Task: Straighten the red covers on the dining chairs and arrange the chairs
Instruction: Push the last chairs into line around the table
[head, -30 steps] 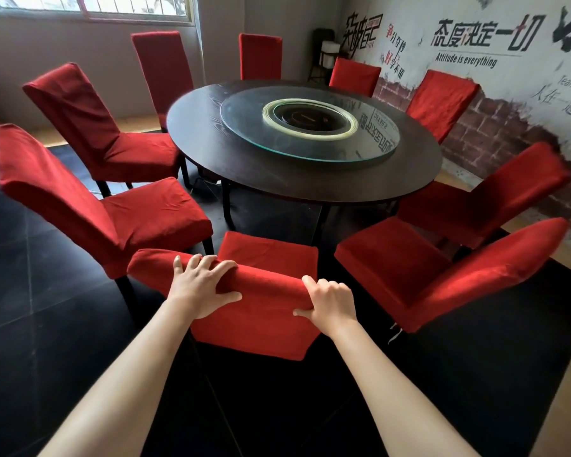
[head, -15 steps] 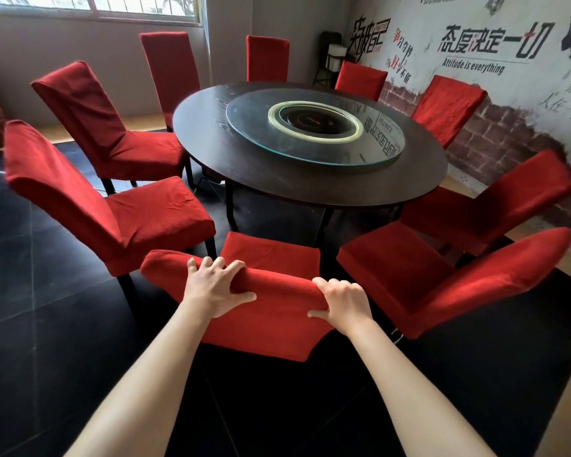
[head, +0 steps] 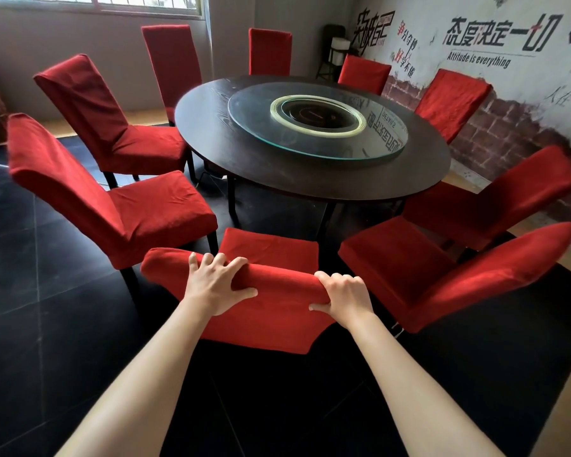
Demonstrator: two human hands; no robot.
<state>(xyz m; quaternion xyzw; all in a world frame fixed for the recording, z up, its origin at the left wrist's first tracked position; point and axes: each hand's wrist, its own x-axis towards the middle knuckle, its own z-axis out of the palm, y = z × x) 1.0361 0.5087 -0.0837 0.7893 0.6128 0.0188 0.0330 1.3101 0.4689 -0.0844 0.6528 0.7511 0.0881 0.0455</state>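
At six o'clock of the round tabletop, the nearest chair stands with its seat toward the table edge. Both hands grip the top of its backrest through the red cover. The left hand lies over the top edge, fingers spread and curled over it, thumb out along the back. The right hand clamps the edge's right end; its fingertips seem tucked under, though they are hidden. More red-covered chairs ring the table, one at eight o'clock, one at four o'clock.
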